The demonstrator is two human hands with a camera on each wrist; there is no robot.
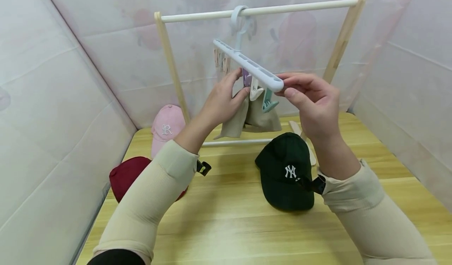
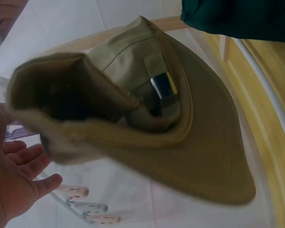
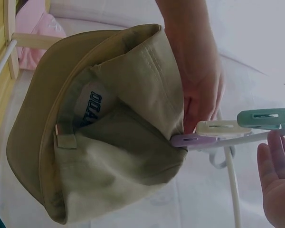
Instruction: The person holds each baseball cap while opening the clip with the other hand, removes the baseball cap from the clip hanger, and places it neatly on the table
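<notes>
Head view: the left hand (image 1: pixel 226 100) pinches the khaki cotton cap (image 1: pixel 247 118) up against the lilac plastic clip (image 1: pixel 246 78) of the pale blue plastic peg hanger (image 1: pixel 247 63), which hooks over the white rail of the wooden rack (image 1: pixel 268 9). The right hand (image 1: pixel 310 100) grips the hanger's near end, fingers curled round it. On the wooden table (image 1: pixel 229 218), a dark green cap (image 1: pixel 286 175) lies at 5 o'clock of the khaki cap, a pink cap (image 1: pixel 166 126) and a maroon cap (image 1: pixel 127 175) at 8 o'clock.

Left wrist view: the khaki cap (image 2: pixel 180 137) fills the frame (fingers partly hidden).

Right wrist view: the lilac clip (image 3: pixel 190 140) touches the cap's edge (image 3: pixel 133 118); cream (image 3: pixel 223 128) and teal (image 3: pixel 266 117) clips sit beside it.
</notes>
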